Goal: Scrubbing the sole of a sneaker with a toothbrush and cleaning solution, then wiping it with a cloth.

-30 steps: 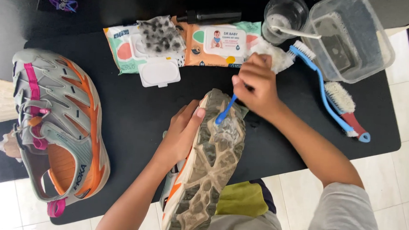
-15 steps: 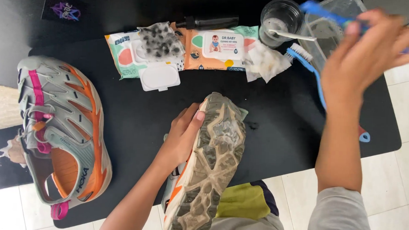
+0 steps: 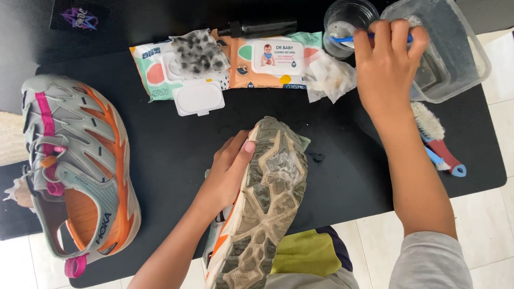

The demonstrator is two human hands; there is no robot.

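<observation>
- Left hand (image 3: pixel 228 171) grips the dirty shoe (image 3: pixel 263 208), sole up, at the desk (image 3: pixel 170 152) front edge.
- Right hand (image 3: pixel 386 63) pinches a blue toothbrush (image 3: pixel 343 39), its head in the clear cup (image 3: pixel 346 18).

An upturned shoe (image 3: pixel 263 202) lies on the surface (image 3: pixel 170 152) beside the left fingers (image 3: pixel 236 152); its mate (image 3: pixel 74 165) sits far left. Wipe packs (image 3: pixel 226 62) lie behind, a cup (image 3: pixel 346 18) and tub (image 3: pixel 446 49) flanking the right fingers (image 3: pixel 388 40).

Rough muddy rubber sole (image 3: pixel 266 202), matt black tabletop (image 3: pixel 170 152)
</observation>
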